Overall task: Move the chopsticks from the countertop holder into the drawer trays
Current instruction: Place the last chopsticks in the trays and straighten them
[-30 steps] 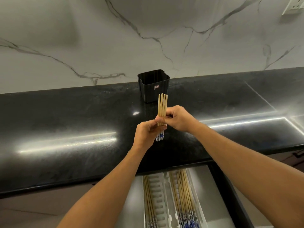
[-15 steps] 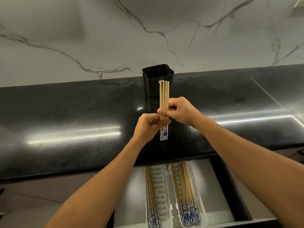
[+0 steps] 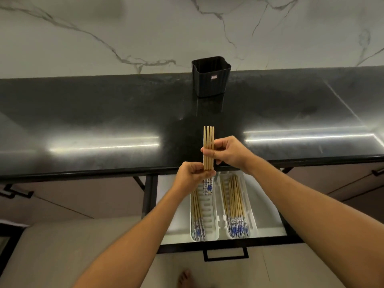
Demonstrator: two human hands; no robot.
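Both hands hold a small bundle of wooden chopsticks (image 3: pixel 208 142) with blue-and-white patterned ends, upright over the counter's front edge. My left hand (image 3: pixel 190 177) grips the lower part and my right hand (image 3: pixel 227 152) pinches the middle. The black holder (image 3: pixel 211 76) stands at the back of the black countertop (image 3: pixel 104 113); no chopsticks show above its rim. Below, the open drawer (image 3: pixel 268 227) has two white trays: the left tray (image 3: pixel 209 217) holds a few chopsticks along its left side, the right tray (image 3: pixel 250 217) holds several.
A marble wall rises behind the counter. The drawer's black front with its handle (image 3: pixel 225 254) juts toward me. Dark cabinet fronts flank the drawer on both sides. My bare foot (image 3: pixel 184 278) is on the pale floor below.
Both hands have carried the chopstick bundle away from the holder toward me, from mid-counter to above the counter's front edge and the left tray. The view has tilted down, showing more of the drawer.
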